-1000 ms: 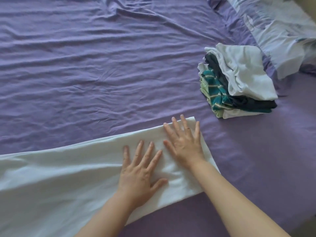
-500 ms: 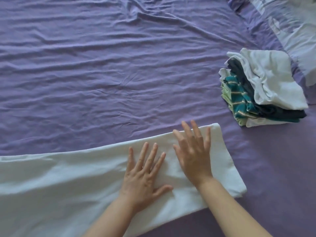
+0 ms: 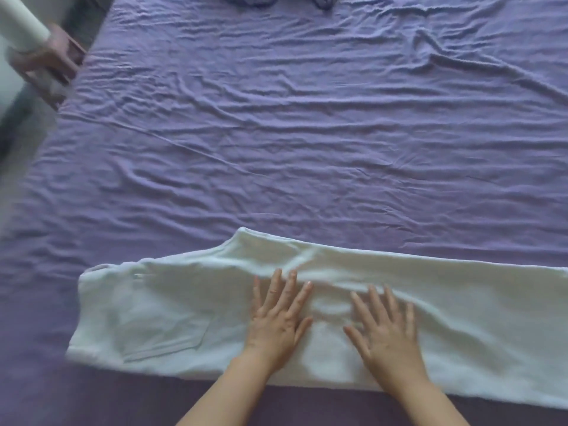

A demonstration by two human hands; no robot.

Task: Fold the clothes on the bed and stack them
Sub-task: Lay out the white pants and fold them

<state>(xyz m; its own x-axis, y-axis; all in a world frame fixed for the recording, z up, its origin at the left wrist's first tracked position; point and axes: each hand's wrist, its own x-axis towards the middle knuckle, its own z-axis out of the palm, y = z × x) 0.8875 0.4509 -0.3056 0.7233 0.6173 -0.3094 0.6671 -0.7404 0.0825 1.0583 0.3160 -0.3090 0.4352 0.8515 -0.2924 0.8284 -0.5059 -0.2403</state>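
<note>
Evidently the work is partway through one garment: a pair of white cotton trousers [image 3: 172,318], already doubled lengthwise with one leg laid over the other, lies flat along the near edge of the bed, its waistband and a back pocket to the left and the legs running out of view on the right. Both hands rest palm-down on the cloth near its middle, side by side but apart. The left hand [image 3: 278,321] has its fingers straight and spread, pressing the fabric; the right hand [image 3: 385,330] is likewise flat, with fingers splayed and gripping nothing. My reading is that they are smoothing the trousers before a crosswise fold. A soft ridge of cloth stands just beyond the fingertips, so the surface is not yet fully flat. What seems done is the lengthwise fold; what seems left is bringing the leg ends over toward the waist, perhaps folding once more, then carrying the bundle to a pile. No pile shows in this view. The wrinkled purple bed sheet [image 3: 307,133] fills the rest, with some bunched purple fabric [image 3: 246,0] at the far edge, too cropped to identify.
</note>
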